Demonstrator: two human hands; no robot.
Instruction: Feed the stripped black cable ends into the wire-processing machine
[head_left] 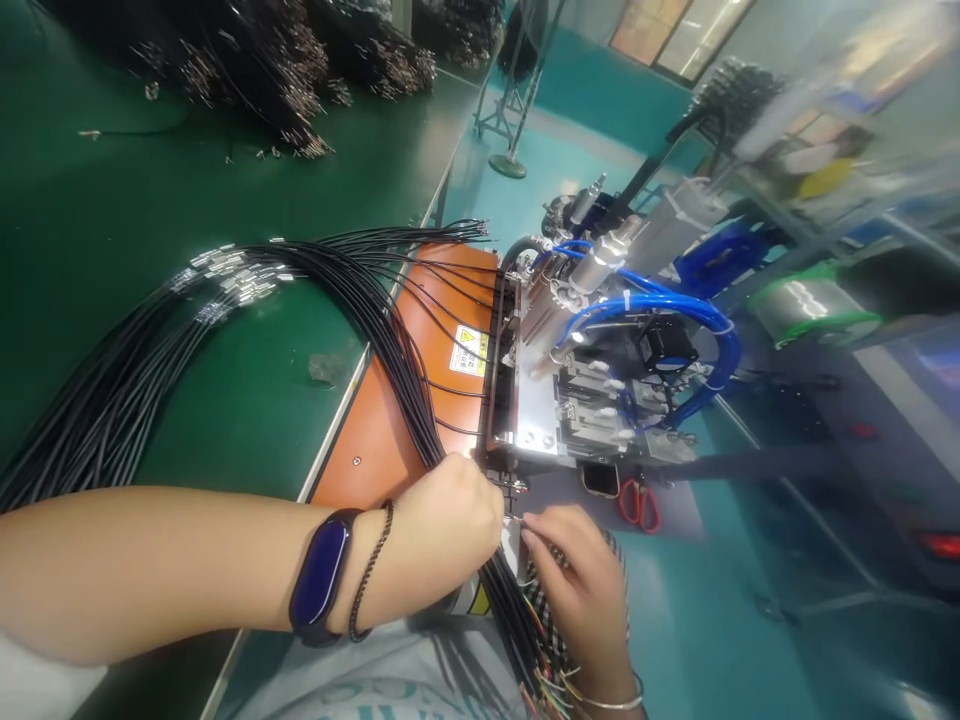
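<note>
My left hand (459,515) is closed over a bundle of black cables (409,385), its fingertips turned away from view. The bundle runs from the orange plate, under this hand and down toward my lap, where it ends in stripped coloured wires (546,690). Just right of it, my right hand (574,575) pinches a thin cable end between thumb and forefinger, close to the machine's lower edge. Several single black cables cross the orange plate (375,430) into the slot of the machine (536,400). How many cables my left hand grips is hidden.
A second cable bundle with silvery ends (244,275) lies on the green table (225,420). Large cable heaps (262,80) lie at the back left. Blue air hoses (675,305) loop over the machine. Red-handled scissors (639,504) and a wire spool (814,305) are to the right.
</note>
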